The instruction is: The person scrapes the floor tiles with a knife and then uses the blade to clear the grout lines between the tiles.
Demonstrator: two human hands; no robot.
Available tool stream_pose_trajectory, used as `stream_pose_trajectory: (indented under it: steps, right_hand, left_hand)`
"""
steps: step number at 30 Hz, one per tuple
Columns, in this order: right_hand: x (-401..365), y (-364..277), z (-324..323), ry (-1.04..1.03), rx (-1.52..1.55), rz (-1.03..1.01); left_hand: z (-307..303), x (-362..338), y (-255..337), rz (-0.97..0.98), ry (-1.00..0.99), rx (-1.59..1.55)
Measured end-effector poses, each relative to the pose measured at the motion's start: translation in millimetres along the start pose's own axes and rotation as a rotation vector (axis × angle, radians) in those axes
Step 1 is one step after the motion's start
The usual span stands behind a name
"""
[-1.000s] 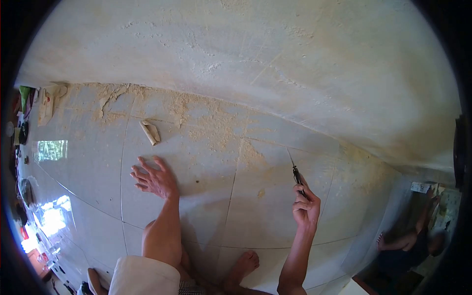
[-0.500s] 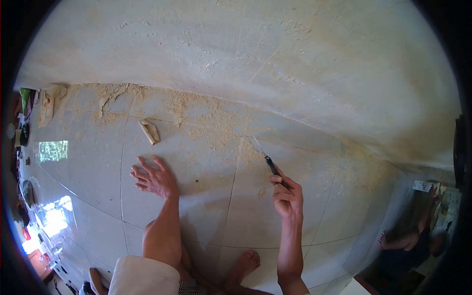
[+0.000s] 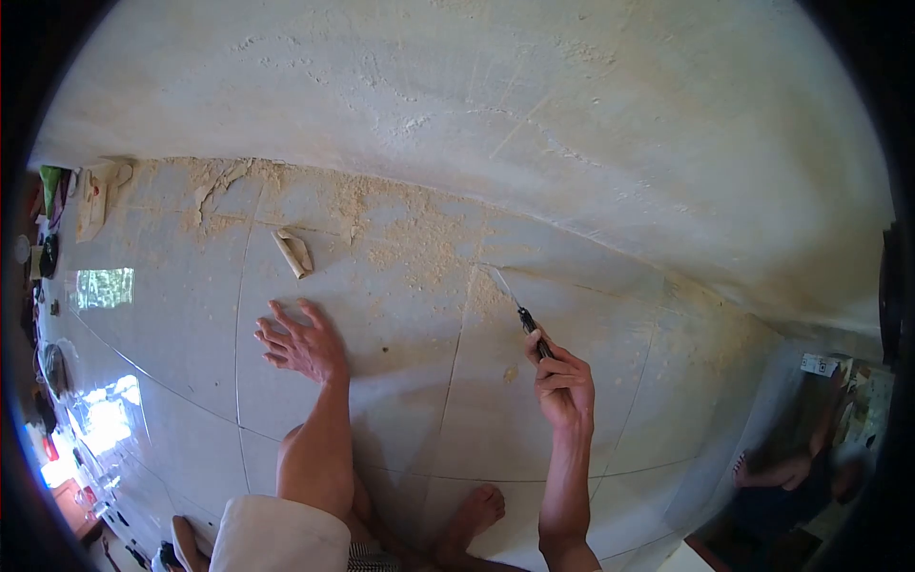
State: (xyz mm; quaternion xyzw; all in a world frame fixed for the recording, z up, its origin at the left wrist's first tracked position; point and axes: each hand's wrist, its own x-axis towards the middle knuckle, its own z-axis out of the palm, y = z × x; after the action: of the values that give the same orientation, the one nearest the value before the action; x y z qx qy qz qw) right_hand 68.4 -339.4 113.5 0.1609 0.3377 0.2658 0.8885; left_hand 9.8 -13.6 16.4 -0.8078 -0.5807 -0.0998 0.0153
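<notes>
Two hands: both in play, low over the pale tiled floor (image 3: 381, 424), and only one of them is holding anything.
Right hand (image 3: 564, 386): fingers wrapped round the black handle of the tool (image 3: 528, 329), a firm closed grip, wrist below and blade pointing up the view.
Tool: out ahead of the right fist, slim blade angled up and to the left, its tip right by a tile seam at the edge of the crumbs; whether it touches the floor, I cannot tell.
Left hand (image 3: 305, 348): palm down on the tile, fingers spread wide, gripping nothing, with the curled scrap just beyond its fingertips.
Curled scrap (image 3: 292, 255): tan, lying between the left hand and the wall.
Crumbs (image 3: 419, 238): tan bits, thickest in the middle, scattered all along the foot of the wall.
Wall (image 3: 534, 86): pale, blotchy, its surface rough and flaking in patches.
Torn strip (image 3: 206, 193): over on the left, up against the wall among more crumbs.
Bare foot (image 3: 478, 508): planted on the tile between the two forearms.
Other person (image 3: 786, 500): off at the far right, in dark clothing, an arm reaching up; the details are too dim to read.
</notes>
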Motion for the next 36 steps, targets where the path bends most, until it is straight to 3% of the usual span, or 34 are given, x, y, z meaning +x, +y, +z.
stream_pose_trajectory:
  steps: [4, 9, 14, 16, 18, 20, 21, 23, 24, 26, 27, 29, 30, 32, 33, 34, 36]
  right_hand:
    - [5, 2, 9, 0.028, 0.092, -0.058]
    - [-4, -3, 29, 0.023, 0.522, -0.067]
    - [-32, -41, 28, -0.068, 0.434, -0.214]
    - [-46, -61, 27, -0.155, 0.369, -0.388]
    - [-55, -75, 18, -0.143, 0.323, -0.383]
    - [-60, -71, 13, -0.086, 0.014, -0.425]
    - [-62, -71, 11, -0.086, 0.015, -0.430]
    - [-63, -66, 2, -0.006, -0.461, -0.584]
    - [-61, -61, 3, -0.009, -0.457, -0.589]
    - [-52, -55, 11, 0.308, -1.117, -0.879]
    - [-46, -58, 14, 0.305, -1.113, -0.882]
    - [-35, -72, 18, 0.633, -1.499, -1.036]
    - [-27, -87, 13, 0.633, -1.495, -1.040]
    - [-8, -104, 15, 0.890, -2.045, -1.506]
    - [-6, -99, 24, 1.083, -2.161, -1.506]
    - [-4, -107, 26, 1.088, -2.153, -1.515]
    - [-1, -127, 29, 1.283, -2.486, -1.591]
  left_hand:
    - [-1, 0, 0, -0.001, -0.011, -0.001]
    - [2, 0, 0, 0.002, 0.011, 0.013]
    - [1, 0, -1, 0.001, 0.016, 0.012]
    - [-1, 0, 1, 0.002, 0.017, -0.001]
    - [1, 0, 0, 0.003, 0.014, 0.007]
    - [1, 1, -1, 0.005, 0.014, 0.024]
    - [0, 1, -1, -0.001, 0.007, 0.019]
    - [0, -1, 1, -0.001, -0.001, 0.009]
    - [1, -1, 1, -0.005, 0.001, 0.017]
    - [2, 0, 0, -0.004, 0.005, 0.024]
    - [4, 0, -1, -0.006, 0.008, 0.025]
    - [3, 0, -1, -0.005, 0.012, 0.024]
    - [1, 0, -1, -0.006, -0.002, 0.031]
    - [-1, 0, 0, 0.001, -0.017, 0.031]
    - [-1, 0, 0, -0.006, -0.019, 0.039]
    - [-1, 0, 2, -0.012, -0.021, 0.044]
    - [-3, 0, 4, -0.012, -0.023, 0.040]
